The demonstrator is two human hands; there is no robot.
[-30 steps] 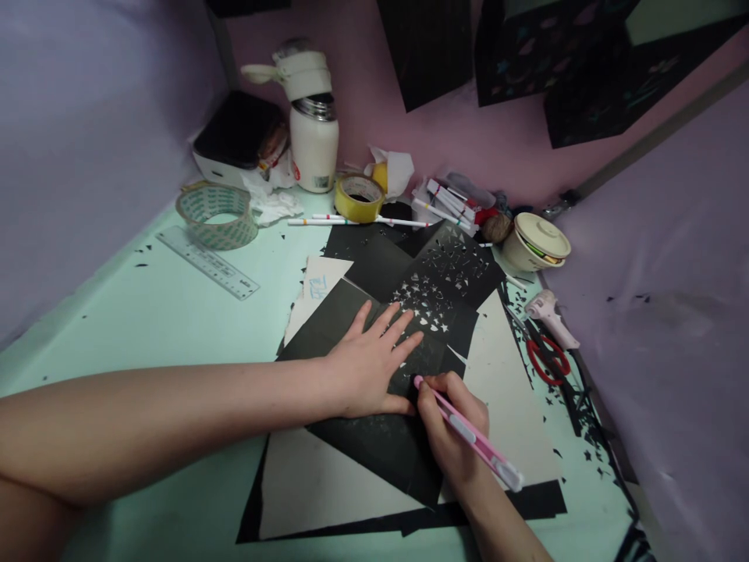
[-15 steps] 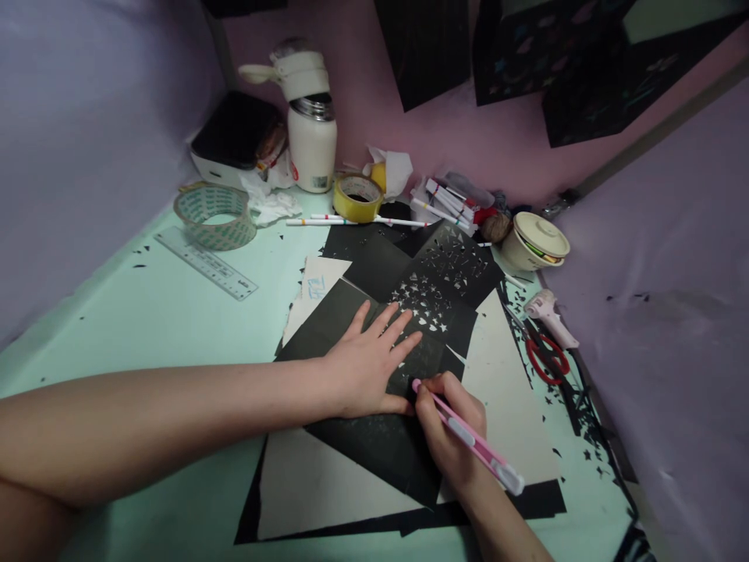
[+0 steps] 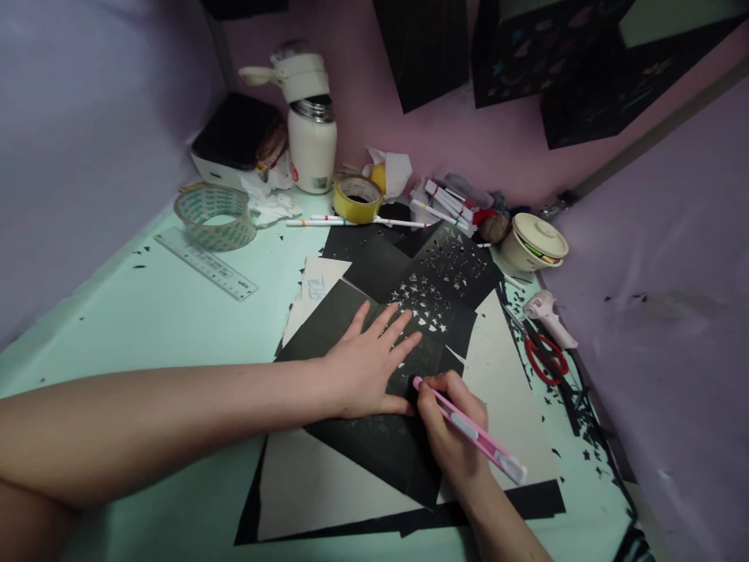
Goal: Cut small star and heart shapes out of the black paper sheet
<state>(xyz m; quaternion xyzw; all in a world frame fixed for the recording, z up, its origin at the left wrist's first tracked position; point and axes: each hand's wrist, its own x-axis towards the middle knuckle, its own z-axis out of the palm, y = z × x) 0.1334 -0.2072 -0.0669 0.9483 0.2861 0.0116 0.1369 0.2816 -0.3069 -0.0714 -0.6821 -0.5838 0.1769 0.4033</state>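
Observation:
Spread flat, my left hand [image 3: 368, 371] presses on the black paper [image 3: 374, 445], its fingers apart. The paper has folds and many cut-out stars, hearts and small shapes [image 3: 418, 300] towards its far right part. My right hand [image 3: 453, 425] is closed around a pink craft knife [image 3: 473, 433], held like a pen, its tip end at the paper just right of my left hand. The blade itself is too small to make out. Under the black paper lies a pale board [image 3: 328, 484], with more black sheet [image 3: 497, 507] showing below its near edge.
Left of the paper lie a clear ruler [image 3: 204, 264] and a wide tape roll [image 3: 215, 217]. Behind stand a white flask [image 3: 312, 148], a yellow tape roll [image 3: 357, 199] and markers [image 3: 450, 204]. Red scissors [image 3: 546, 359], a glue gun [image 3: 550, 318] and a lidded bowl [image 3: 535, 242] sit right, among black scraps.
The craft knife and my right hand have shifted very slightly, with the knife's rear end a little further right. My left hand stays in place on the paper.

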